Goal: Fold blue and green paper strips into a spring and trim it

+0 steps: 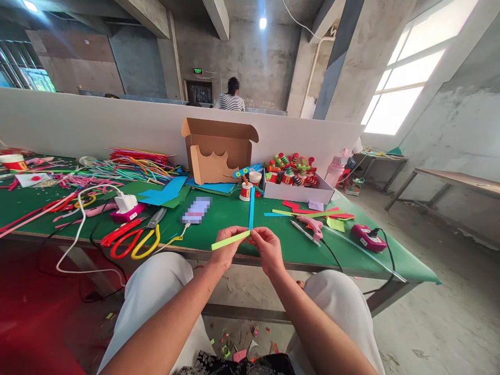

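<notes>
A blue paper strip (251, 207) stands upright and a yellow-green paper strip (229, 240) points out to the left; their ends meet between my two hands, roughly at a right angle. My right hand (267, 247) pinches the joint of the strips between thumb and fingertips. My left hand (228, 249) is closed behind the green strip, its fingers partly hidden by it. Just beyond the blue strip, a paper cup figure (246, 190) with a blue head (247, 171) and springy folded arms stands on the green table (219, 229).
Red and yellow scissors (145, 234) and a phone (196, 210) lie to the left. At right are loose paper strips (312, 213), a pink glue gun (312, 225) and a power socket (368, 238). Behind stand a cardboard box (222, 140) and a white box (297, 192) of cup figures.
</notes>
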